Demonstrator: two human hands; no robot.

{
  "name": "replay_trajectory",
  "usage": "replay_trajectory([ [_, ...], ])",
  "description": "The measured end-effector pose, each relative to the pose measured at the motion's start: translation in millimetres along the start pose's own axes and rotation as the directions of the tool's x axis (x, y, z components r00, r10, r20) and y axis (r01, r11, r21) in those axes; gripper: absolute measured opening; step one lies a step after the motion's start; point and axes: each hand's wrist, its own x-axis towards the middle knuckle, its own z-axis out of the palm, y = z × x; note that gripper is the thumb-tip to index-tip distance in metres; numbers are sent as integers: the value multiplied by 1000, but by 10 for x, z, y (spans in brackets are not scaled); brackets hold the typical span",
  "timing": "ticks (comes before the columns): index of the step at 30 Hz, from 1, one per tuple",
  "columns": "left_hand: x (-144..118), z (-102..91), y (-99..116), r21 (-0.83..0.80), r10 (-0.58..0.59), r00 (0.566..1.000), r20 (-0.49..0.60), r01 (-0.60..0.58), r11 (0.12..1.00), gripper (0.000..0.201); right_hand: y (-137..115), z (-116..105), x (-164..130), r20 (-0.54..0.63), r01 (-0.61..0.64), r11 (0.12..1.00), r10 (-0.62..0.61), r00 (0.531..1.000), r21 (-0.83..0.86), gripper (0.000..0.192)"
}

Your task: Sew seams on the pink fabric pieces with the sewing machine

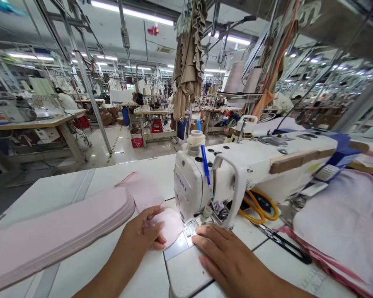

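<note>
A white sewing machine (224, 174) stands on the white table (90, 260). A small pink fabric piece (169, 227) lies at the needle plate (189, 229). My left hand (144, 232) presses flat on the piece's left side, fingers curled over its edge. Just right of the plate, my right hand (226, 256) rests palm down on the table with its fingertips at the fabric's edge. A second pink piece (143, 190) lies behind the first.
A thick stack of pink cut pieces (49, 236) fills the table's left. Yellow-handled scissors (261, 207) lie under the machine arm, pink fabric (342, 223) heaps at right. A blue pen (204, 159) is clipped to the machine. Beige garments (188, 62) hang overhead.
</note>
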Motion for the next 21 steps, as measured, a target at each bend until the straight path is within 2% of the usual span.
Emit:
replay_trajectory([
  [8,3,3,-1,35,-72,997,9,71,997,71,-3,11,-43,47,-60,995,56,997,83,28],
  [13,13,2,51,59,-97,994,49,94,994,64,22,32,-44,84,-69,988,57,995,138,29],
  [17,-125,19,120,93,-101,992,76,94,991,48,40,-62,-33,82,-96,963,77,994,253,29],
  [18,-193,30,143,109,-111,991,81,102,989,48,24,-110,-36,98,-127,939,101,990,320,34],
  [21,-446,101,233,146,-138,985,103,123,982,53,-111,-290,-50,194,-283,803,211,958,525,65],
])
